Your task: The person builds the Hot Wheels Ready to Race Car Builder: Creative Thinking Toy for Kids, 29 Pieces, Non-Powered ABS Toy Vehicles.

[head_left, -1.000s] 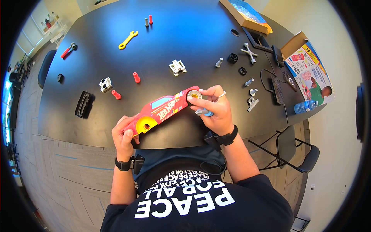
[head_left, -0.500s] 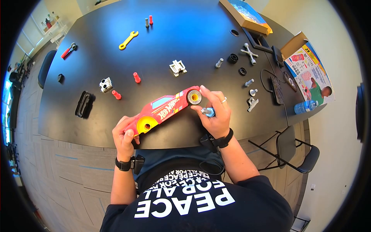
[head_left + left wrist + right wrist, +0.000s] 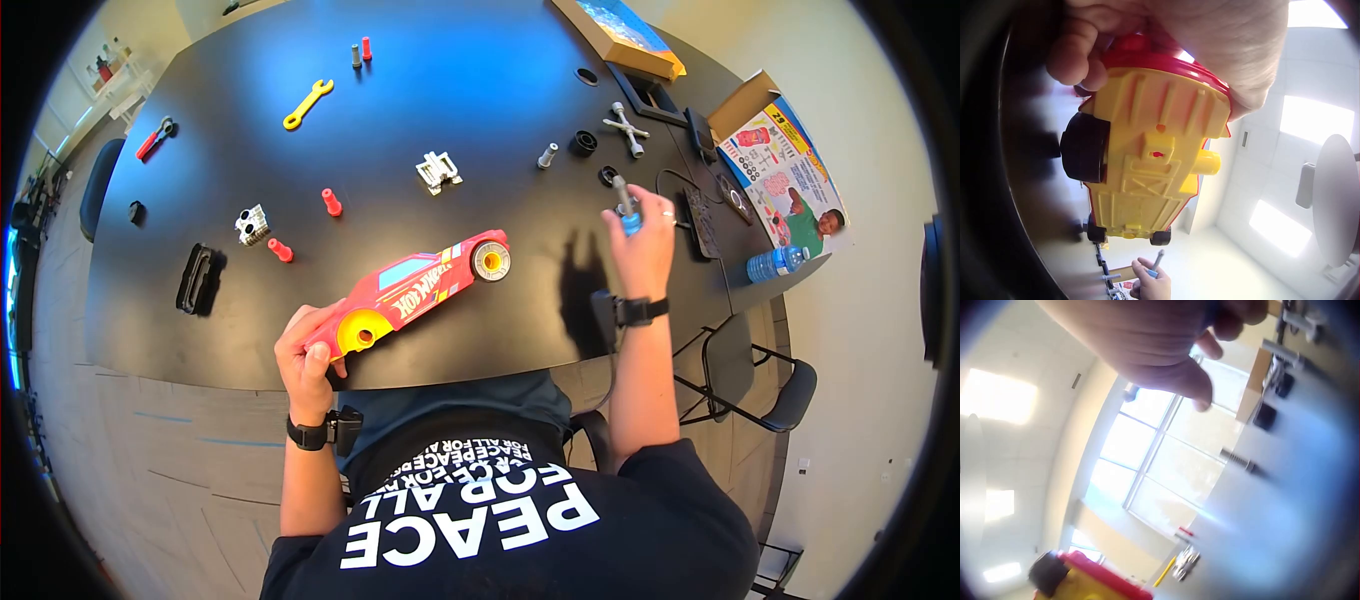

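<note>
Hands wide apart. Left hand (image 3: 305,345) pinches 1 end of the red toy car (image 3: 415,290), thumb on the side panel, fingers behind. Car is over the worktop (image 3: 480,340), by the near edge, left of centre; its other end points toward the far right corner. Left wrist view shows the yellow underside with 3 black wheels, plus a bare yellow hub at the held end. Head view matches: wheel (image 3: 490,261) on the far end, open yellow arch by the left hand.

Right hand (image 3: 645,245) is well clear of the car, over the worktop toward the right edge, fingers wrapped on the blue-handled tool (image 3: 630,222), grey shaft sticking out. Black ring (image 3: 607,176) lies just beyond it.

Rest: 2 red pegs (image 3: 332,202) and a silver block (image 3: 252,226) left of centre, another silver part (image 3: 438,172) mid-worktop, black tray-like part (image 3: 198,278) near the left edge, yellow wrench (image 3: 308,105) toward the far left corner, grey cross wrench (image 3: 626,130) toward the right edge, water bottle (image 3: 777,263) at the right edge.
</note>
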Motion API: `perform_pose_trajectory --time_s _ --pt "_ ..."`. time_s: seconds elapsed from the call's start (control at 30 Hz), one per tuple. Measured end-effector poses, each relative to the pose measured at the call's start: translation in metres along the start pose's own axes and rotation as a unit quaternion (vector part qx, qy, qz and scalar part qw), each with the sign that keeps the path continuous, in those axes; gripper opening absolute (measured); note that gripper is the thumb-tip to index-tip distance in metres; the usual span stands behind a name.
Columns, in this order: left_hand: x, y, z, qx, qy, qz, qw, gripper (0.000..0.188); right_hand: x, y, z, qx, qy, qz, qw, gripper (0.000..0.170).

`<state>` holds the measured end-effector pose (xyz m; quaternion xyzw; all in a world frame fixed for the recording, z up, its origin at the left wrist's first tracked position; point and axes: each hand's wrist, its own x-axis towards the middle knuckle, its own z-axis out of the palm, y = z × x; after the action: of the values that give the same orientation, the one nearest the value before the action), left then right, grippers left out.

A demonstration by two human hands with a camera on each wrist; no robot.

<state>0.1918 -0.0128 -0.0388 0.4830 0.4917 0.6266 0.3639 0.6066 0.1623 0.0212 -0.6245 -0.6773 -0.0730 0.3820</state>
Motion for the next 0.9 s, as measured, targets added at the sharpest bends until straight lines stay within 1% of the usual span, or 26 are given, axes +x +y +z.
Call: perform_pose_trajectory --time_s 0.03,0.07,0.13,0.17,0.23,0.27,0.33,0.47,0.53,0.57,0.63,0.67,0.73,0.77,0.8,0.83,0.87,0.9 --pt "0.0 -0.001 0.0 -0.001 -0.001 -0.001 1.0 0.081 0.009 0.017 0.001 -0.029 -0.008 0.026 0.999 0.043" --pt "0.0 -0.002 0.0 -0.004 -0.001 0.0 1.0 0.082 0.018 0.024 0.0 -0.056 -0.009 0.03 0.998 0.043" --pt "0.0 -0.003 -0.002 -0.006 0.002 0.001 1.0 0.082 0.033 0.034 -0.004 -0.12 -0.081 0.034 0.989 0.038" --pt "0.0 -0.002 -0.001 -0.002 0.001 0.001 1.0 0.082 0.039 0.034 -0.004 -0.118 -0.082 0.032 0.989 0.038" --pt "-0.001 -0.001 -0.001 0.002 0.001 0.002 1.0 0.083 0.048 0.032 -0.004 -0.186 -0.188 0.029 0.964 0.031" --pt "-0.001 0.0 -0.001 0.004 0.0 -0.001 1.0 0.083 0.052 0.034 -0.002 -0.185 -0.189 0.027 0.964 0.031" --pt "-0.001 0.001 -0.002 0.006 0.0 -0.002 1.0 0.083 0.058 0.037 0.002 -0.207 -0.202 -0.02 0.957 0.031" --pt "0.0 0.002 -0.002 0.008 -0.004 -0.003 1.0 0.084 0.066 0.039 0.003 -0.222 -0.238 -0.04 0.945 0.03" --pt "0.0 0.002 -0.001 0.009 -0.005 -0.004 1.0 0.084 0.066 0.04 0.005 -0.181 -0.267 -0.057 0.945 0.025" --pt "0.0 0.001 -0.001 0.008 -0.006 -0.003 1.0 0.084 0.065 0.038 0.004 -0.181 -0.268 -0.056 0.945 0.025" --pt "0.0 0.001 -0.002 0.009 -0.006 -0.001 1.0 0.084 0.061 0.027 -0.001 -0.042 -0.328 -0.056 0.942 0.021" --pt "0.0 0.002 -0.002 0.009 -0.006 0.0 1.0 0.083 0.058 0.01 -0.007 -0.014 -0.356 0.0 0.934 0.022" --pt "0.0 0.003 -0.001 0.01 -0.005 0.002 1.0 0.083 0.043 0.004 -0.006 0.038 -0.363 -0.009 0.931 0.024" --pt "0.0 0.004 0.0 0.01 -0.005 0.001 1.0 0.083 0.036 -0.005 -0.009 0.046 -0.357 -0.04 0.932 0.023" --pt "0.0 0.004 0.0 0.009 -0.004 0.001 1.0 0.083 0.032 -0.012 -0.01 0.047 -0.357 -0.039 0.932 0.023" --pt "0.0 0.003 0.0 0.009 -0.005 0.001 1.0 0.083 0.029 -0.017 -0.01 0.156 -0.398 0.025 0.904 0.023" --pt "0.0 0.002 -0.001 0.011 -0.006 0.0 1.0 0.083 0.027 -0.023 -0.013 0.262 -0.431 0.089 0.859 0.025" --pt "-0.001 0.002 -0.001 0.012 -0.005 0.0 1.0 0.084 0.025 -0.032 -0.024 0.34 -0.46 0.169 0.803 0.032"
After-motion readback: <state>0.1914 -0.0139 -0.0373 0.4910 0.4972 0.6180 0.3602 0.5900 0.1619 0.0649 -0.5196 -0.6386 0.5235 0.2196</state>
